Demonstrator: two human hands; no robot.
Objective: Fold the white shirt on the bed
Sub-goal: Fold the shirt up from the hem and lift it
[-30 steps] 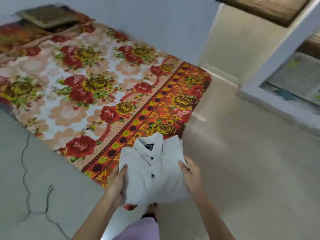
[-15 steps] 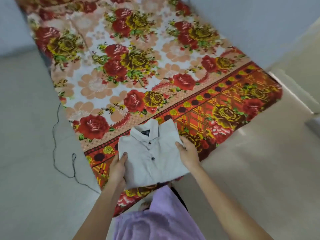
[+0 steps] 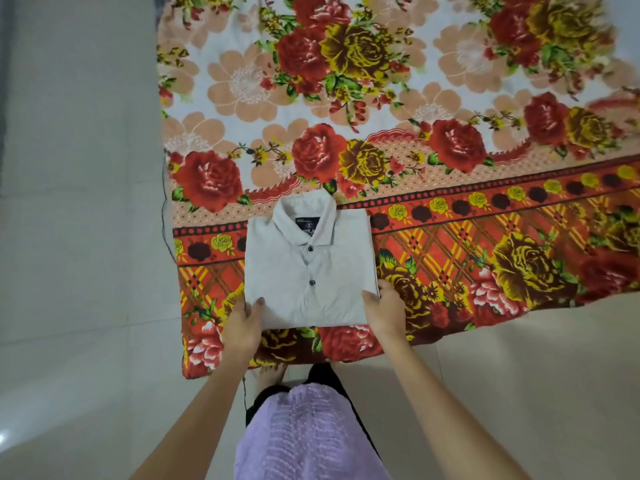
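Observation:
The white shirt [image 3: 308,268] is folded into a neat rectangle, collar away from me and dark buttons facing up. It lies on the bed [image 3: 381,98] near its front left corner, over the red and yellow plaid border of the floral cover. My left hand [image 3: 242,327] holds the shirt's lower left corner, thumb on top. At the lower right corner, my right hand [image 3: 384,310] grips the edge with its thumb on the fabric and its fingers underneath.
Pale tiled floor [image 3: 76,237] runs along the left of the bed and in front of it. A thin dark cable [image 3: 166,216] hangs down the bed's left edge. My lilac garment [image 3: 304,434] and bare foot [image 3: 270,372] are just below the bed's front edge.
The view has swung to look straight down at the bed. The shirt, held in the air a second ago, now lies flat on the cover, both hands still at its lower corners.

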